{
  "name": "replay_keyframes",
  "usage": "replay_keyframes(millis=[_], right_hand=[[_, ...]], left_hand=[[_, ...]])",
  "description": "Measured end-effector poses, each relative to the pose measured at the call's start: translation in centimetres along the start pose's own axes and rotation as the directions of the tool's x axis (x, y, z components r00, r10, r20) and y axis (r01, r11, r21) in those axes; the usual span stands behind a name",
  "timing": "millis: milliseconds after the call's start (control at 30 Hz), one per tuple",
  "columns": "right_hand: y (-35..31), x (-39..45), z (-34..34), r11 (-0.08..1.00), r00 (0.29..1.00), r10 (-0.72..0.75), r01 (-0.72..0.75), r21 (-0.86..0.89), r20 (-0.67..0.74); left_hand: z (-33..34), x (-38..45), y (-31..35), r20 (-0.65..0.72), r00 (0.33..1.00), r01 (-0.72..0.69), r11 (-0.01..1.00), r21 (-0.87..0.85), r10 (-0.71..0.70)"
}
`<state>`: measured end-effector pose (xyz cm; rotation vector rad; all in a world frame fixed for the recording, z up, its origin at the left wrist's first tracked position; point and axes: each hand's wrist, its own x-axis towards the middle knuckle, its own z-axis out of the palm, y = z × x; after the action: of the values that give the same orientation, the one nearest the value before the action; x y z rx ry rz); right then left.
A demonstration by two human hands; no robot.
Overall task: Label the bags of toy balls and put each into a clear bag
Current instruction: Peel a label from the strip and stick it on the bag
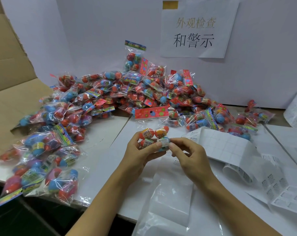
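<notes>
both of your bare forearms reach up from the lower edge and angle toward each other, the hands meeting near the middle of the view. your left hand (141, 150) sits palm toward you, fingers curled and thumb laid across the front, gripping. your right hand (187, 154) shows its back, knuckles bent, thumb and forefinger pinched together at the tips, just beside the left thumb.
</notes>
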<state>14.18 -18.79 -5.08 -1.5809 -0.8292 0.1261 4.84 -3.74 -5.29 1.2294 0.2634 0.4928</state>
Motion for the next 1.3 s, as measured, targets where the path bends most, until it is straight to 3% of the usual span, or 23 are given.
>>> replay_keyframes(millis=[300,433,600,767,867,967,1167,1300], right_hand=[[0.2,0.1,0.0,1.0,1.0,0.0,0.0,-0.003,-0.01],[0.3,0.1,0.0,0.999,0.999,0.017,-0.018,-0.028,-0.032],[0.4,0.4,0.0,0.991,0.99,0.128,-0.125,0.052,-0.065],[0.3,0.4,0.1,0.988,0.987,0.155,-0.154,-0.011,0.035],[0.2,0.7,-0.6,0.991,0.99,0.125,-0.128,0.037,0.059],[-0.2,1.2,-1.8,0.984,0.993,0.106,-0.111,0.142,0.045],[-0.7,0.4,-3.8,0.914,0.96,0.281,-0.272,0.302,0.017],[-2.0,-3.1,-6.4,0.902,0.939,0.33,-0.344,0.259,0.098]], left_hand=[[0.2,-0.2,0.1,-0.013,1.0,0.02,1.0,0.011,-0.02],[0.2,-0.3,-0.2,0.053,0.999,-0.001,0.997,0.083,-0.003],[0.2,-0.4,-0.4,0.065,0.998,-0.021,0.994,0.104,0.014],[0.3,-0.5,-0.2,0.144,0.989,0.014,0.991,0.136,-0.034],[0.4,-0.6,-0.4,0.169,0.985,0.014,0.989,0.15,-0.039],[0.6,-0.6,-0.6,0.13,0.991,-0.013,0.961,0.278,-0.024],[1.0,-1.3,-0.9,0.19,0.975,-0.196,0.833,0.517,0.111],[2.0,-2.0,-1.0,0.323,0.923,-0.359,0.777,0.517,0.212]])
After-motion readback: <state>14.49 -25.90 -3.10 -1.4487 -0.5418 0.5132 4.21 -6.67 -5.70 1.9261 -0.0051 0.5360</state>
